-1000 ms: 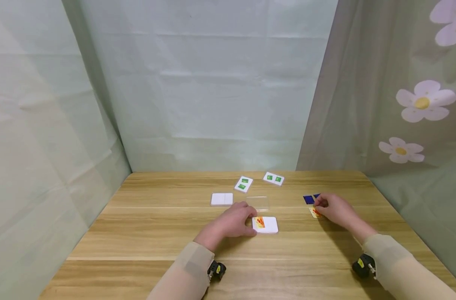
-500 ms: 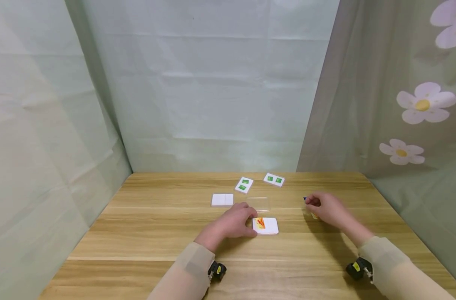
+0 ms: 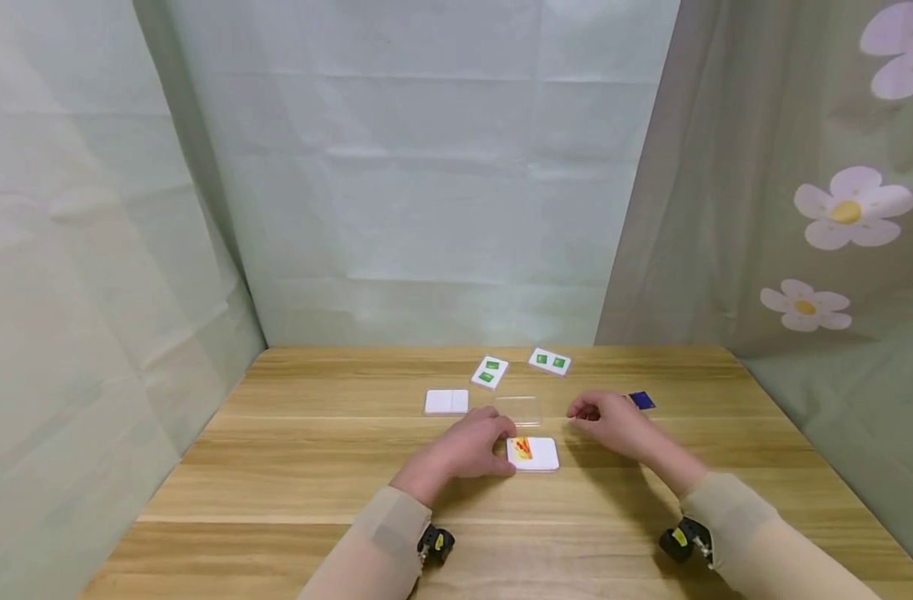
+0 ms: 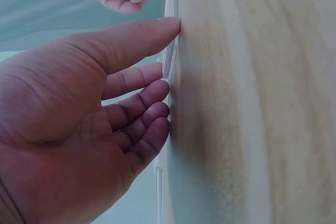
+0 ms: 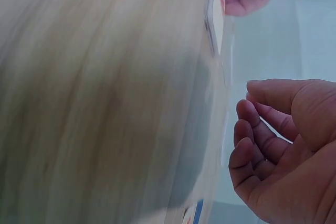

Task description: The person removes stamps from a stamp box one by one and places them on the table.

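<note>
Left hand (image 3: pixel 467 446): pinching left end of the orange-print card (image 3: pixel 535 455) on the table (image 3: pixel 314 492)
Right hand (image 3: pixel 612 422): hovering off to the right, with fingers kinda bunched, can't tell if holding anything
Clear cover (image 3: pixel 521 408): lying just far of the card
Blue piece (image 3: pixel 642 401): right of the right hand

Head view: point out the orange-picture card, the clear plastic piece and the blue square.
Orange-picture card (image 3: pixel 541 454): head view, white area beside the picture.
Clear plastic piece (image 3: pixel 521 410): head view, middle of face.
Blue square (image 3: pixel 642 401): head view, its visible face.
</note>
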The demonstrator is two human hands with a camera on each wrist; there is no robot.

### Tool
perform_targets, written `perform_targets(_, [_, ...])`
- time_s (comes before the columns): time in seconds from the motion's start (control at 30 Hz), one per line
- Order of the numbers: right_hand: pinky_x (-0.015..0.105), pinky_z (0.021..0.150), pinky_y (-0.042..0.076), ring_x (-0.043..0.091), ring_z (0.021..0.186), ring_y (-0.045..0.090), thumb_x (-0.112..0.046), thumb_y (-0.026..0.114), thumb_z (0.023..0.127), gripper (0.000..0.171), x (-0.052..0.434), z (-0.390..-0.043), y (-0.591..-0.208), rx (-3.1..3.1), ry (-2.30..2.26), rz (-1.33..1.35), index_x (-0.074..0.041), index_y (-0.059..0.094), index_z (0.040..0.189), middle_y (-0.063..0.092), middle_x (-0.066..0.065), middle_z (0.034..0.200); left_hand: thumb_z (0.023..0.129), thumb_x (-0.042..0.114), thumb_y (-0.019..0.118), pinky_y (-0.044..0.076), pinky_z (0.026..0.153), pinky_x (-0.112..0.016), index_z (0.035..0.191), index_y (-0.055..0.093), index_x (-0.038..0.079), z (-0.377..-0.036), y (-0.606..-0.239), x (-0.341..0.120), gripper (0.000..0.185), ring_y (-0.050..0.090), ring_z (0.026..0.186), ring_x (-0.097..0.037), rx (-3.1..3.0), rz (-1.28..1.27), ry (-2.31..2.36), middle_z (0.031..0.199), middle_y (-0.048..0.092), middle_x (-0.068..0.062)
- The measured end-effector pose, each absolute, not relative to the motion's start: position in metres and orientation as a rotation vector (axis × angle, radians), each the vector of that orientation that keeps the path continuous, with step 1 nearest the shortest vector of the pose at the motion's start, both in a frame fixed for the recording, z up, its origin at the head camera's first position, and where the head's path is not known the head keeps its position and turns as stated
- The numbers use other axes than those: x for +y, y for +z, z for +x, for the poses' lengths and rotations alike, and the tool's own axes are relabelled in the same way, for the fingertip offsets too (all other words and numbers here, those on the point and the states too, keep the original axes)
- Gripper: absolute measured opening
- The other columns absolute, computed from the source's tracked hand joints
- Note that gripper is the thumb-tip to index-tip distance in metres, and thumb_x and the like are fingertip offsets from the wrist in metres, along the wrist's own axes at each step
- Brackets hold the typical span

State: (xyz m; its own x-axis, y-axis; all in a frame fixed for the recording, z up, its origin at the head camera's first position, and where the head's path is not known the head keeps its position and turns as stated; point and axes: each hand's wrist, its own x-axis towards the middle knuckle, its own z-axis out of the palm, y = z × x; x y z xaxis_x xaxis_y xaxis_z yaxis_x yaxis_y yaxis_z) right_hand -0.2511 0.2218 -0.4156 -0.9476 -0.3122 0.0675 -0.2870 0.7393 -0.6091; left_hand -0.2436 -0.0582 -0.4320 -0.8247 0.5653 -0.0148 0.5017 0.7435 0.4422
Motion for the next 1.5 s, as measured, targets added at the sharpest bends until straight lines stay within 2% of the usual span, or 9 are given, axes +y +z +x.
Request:
perform_targets(0.23, [0.035,0.078,0.051,0.017,0.088,0.059,-0.012,0.078,0.103,0.007,0.201,-0.253,-0.421,2.820,-1.046,-0.521,-0.008,0.077,0.108,0.069,-0.001,0.096,0.090,0.029,0.094,0.050,0.099,-0.032,0.133,0.074,0.011,-0.245,-0.433,-0.059,0.050,0.053,0.107,-0.015,2.802,0.895,0.628,0.118,0.064,0.001])
perform_targets(0.57, [0.037,0.085,0.053,0.016,0.090,0.060,-0.012,0.082,0.101,0.008,0.177,-0.252,-0.425,2.777,-1.008,-0.520,-0.013,0.079,0.108,0.069,-0.004,0.096,0.090,0.029,0.094,0.050,0.098,-0.032,0.132,0.074,0.011,-0.246,-0.432,-0.058,0.050,0.054,0.107,-0.015,2.800,0.911,0.625,0.119,0.065,0.000])
perform_targets(1.17, [0.038,0.085,0.050,0.016,0.089,0.058,-0.021,0.089,0.096,0.015,0.161,-0.253,-0.434,2.788,-0.980,-0.527,-0.015,0.081,0.107,0.069,-0.006,0.096,0.092,0.030,0.093,0.051,0.099,-0.032,0.134,0.074,0.011,-0.247,-0.432,-0.057,0.050,0.054,0.109,-0.016,2.797,0.898,0.605,0.121,0.065,-0.001])
perform_targets(1.5, [0.037,0.085,0.049,0.015,0.089,0.057,-0.016,0.090,0.094,0.013,0.159,-0.254,-0.434,2.771,-0.971,-0.526,-0.015,0.080,0.103,0.069,-0.005,0.095,0.092,0.031,0.093,0.051,0.100,-0.032,0.134,0.074,0.011,-0.248,-0.434,-0.057,0.050,0.054,0.109,-0.015,2.801,0.896,0.592,0.121,0.065,0.000])
